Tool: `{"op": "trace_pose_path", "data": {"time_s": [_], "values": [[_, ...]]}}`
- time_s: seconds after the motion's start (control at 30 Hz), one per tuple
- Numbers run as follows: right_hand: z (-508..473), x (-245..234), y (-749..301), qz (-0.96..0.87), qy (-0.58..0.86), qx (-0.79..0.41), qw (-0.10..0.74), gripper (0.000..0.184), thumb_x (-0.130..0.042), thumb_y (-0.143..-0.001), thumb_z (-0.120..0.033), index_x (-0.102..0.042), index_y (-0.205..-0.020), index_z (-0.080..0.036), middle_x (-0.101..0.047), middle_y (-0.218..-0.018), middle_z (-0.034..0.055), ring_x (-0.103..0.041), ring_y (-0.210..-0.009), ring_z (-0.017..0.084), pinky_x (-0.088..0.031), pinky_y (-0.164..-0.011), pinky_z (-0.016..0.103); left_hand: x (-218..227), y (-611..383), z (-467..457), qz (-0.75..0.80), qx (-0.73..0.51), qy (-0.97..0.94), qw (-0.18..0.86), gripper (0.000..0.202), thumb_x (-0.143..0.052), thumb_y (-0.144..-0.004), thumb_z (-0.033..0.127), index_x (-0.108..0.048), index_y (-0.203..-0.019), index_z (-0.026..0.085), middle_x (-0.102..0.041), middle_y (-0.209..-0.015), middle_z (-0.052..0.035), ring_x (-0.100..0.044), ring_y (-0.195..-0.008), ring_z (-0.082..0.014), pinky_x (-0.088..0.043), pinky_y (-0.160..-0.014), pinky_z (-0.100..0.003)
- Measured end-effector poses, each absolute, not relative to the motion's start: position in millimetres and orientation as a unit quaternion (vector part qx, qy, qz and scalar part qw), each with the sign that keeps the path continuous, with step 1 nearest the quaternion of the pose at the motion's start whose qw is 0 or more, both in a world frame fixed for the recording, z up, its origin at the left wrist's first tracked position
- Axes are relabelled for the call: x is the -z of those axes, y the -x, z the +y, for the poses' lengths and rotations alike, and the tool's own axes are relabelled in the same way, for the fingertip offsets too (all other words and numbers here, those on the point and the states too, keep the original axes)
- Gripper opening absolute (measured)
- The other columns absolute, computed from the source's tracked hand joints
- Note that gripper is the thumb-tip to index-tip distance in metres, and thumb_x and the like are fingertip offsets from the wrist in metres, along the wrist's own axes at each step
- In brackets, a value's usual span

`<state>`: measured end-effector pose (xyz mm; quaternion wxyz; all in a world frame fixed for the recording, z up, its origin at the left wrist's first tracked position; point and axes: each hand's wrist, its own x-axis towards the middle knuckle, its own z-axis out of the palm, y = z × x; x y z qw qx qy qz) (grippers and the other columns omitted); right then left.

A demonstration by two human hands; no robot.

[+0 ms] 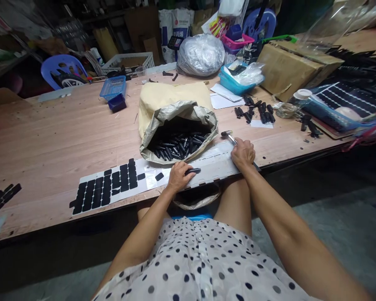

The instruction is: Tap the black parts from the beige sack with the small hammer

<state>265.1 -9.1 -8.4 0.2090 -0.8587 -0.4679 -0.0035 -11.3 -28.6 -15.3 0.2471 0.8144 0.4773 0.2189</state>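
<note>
My left hand (179, 176) is at the table's front edge, its fingers closed on a slim black tapered piece (193, 171). That piece lies over a long white strip (217, 161) along the edge. In my right hand (243, 154) is a small hammer (232, 139), gripped by its handle, with the head to the upper left. Just beyond both hands, a cream woven sack (175, 93) lies on its side, its mouth facing me. Many similar black pieces (181, 146) fill the mouth.
Black rounded pads (97, 192) cover a white sheet at the left. Black parts (265, 113) lie to the right, near a cardboard box (296, 67). Farther back are a blue basket (113, 87), a teal basin (238, 85) and a stuffed plastic bag (201, 54). Another sack opening (197, 202) shows below the edge.
</note>
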Motion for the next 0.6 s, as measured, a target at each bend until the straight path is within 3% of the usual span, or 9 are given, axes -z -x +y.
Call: {"op": "trace_pose_path", "data": {"time_s": [0.3, 0.47, 0.6], "values": [[-112.8, 5.2, -198.0, -0.590, 0.702, -0.118, 0.380, 0.044, -0.037, -0.099, -0.034, -0.062, -0.133, -0.022, -0.068, -0.117, 0.0112, -0.062, -0.102, 0.024, -0.051, -0.094, 0.039, 10.8, 5.3, -30.1, 0.502, -0.209, -0.795, 0.268, 0.009, -0.076, -0.079, 0.024, -0.074, -0.088, 0.024, -0.069, -0.093, -0.0032, -0.057, -0.099, -0.0245, -0.045, -0.092, -0.039], [-136.9, 8.1, -165.5, -0.637, 0.647, -0.178, 0.379, 0.043, -0.039, -0.099, -0.031, -0.065, -0.134, -0.026, -0.070, -0.103, 0.0081, -0.065, -0.097, 0.022, -0.055, -0.091, 0.037, 7.5, 2.3, -31.4, 0.519, -0.201, -0.785, 0.273, 0.008, -0.076, -0.081, 0.024, -0.076, -0.089, 0.025, -0.069, -0.094, -0.0029, -0.057, -0.102, -0.0244, -0.042, -0.091, -0.038], [-138.8, 3.8, -160.5, -0.654, 0.645, -0.157, 0.363, 0.044, -0.039, -0.101, -0.028, -0.065, -0.136, -0.027, -0.066, -0.092, 0.0059, -0.064, -0.088, 0.020, -0.055, -0.082, 0.032, 4.7, 1.8, -30.6, 0.521, -0.190, -0.783, 0.282, 0.008, -0.076, -0.082, 0.025, -0.076, -0.090, 0.024, -0.069, -0.095, -0.0033, -0.056, -0.102, -0.0243, -0.041, -0.092, -0.038]]}}
